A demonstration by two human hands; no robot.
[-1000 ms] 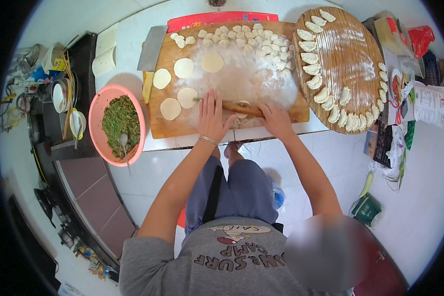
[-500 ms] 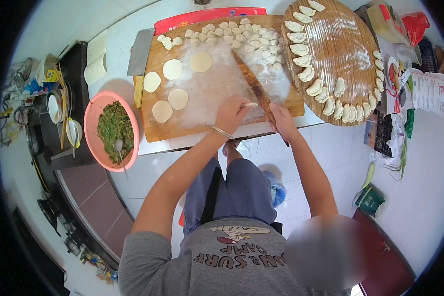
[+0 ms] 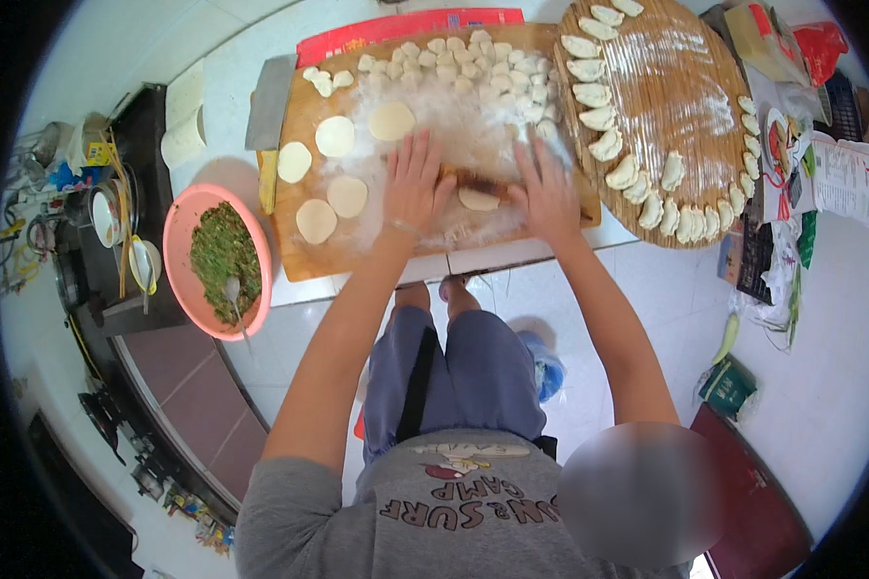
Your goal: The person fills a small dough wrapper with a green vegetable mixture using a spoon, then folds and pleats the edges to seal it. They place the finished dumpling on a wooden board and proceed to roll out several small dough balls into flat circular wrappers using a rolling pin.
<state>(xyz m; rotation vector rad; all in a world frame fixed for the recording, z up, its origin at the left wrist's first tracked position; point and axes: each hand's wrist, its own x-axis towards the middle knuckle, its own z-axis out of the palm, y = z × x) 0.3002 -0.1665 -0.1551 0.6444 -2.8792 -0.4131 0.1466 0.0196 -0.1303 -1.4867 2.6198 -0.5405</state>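
Note:
My left hand (image 3: 415, 188) and my right hand (image 3: 548, 193) lie flat with fingers stretched out over the two ends of a wooden rolling pin (image 3: 485, 181), which lies crosswise on a floured wooden board (image 3: 304, 253). Under the pin, between the hands, a small dough round (image 3: 478, 200) shows its near part. Several flat dough wrappers (image 3: 335, 137) lie to the left of my left hand. Small floured dough pieces (image 3: 468, 60) crowd the board's far side. The pin's ends are hidden beneath my hands.
A pink bowl (image 3: 171, 261) of green filling with a spoon (image 3: 234, 291) stands at the left. By the board's left edge lies a cleaver (image 3: 270, 101). A round wooden board (image 3: 671, 92) at the right bears folded dumplings (image 3: 592, 95) along its rim.
The rolling pin has turned from slanted to crosswise. My left hand has laid down the small dough round and spread flat; my right hand has loosened from its grip onto the pin's top.

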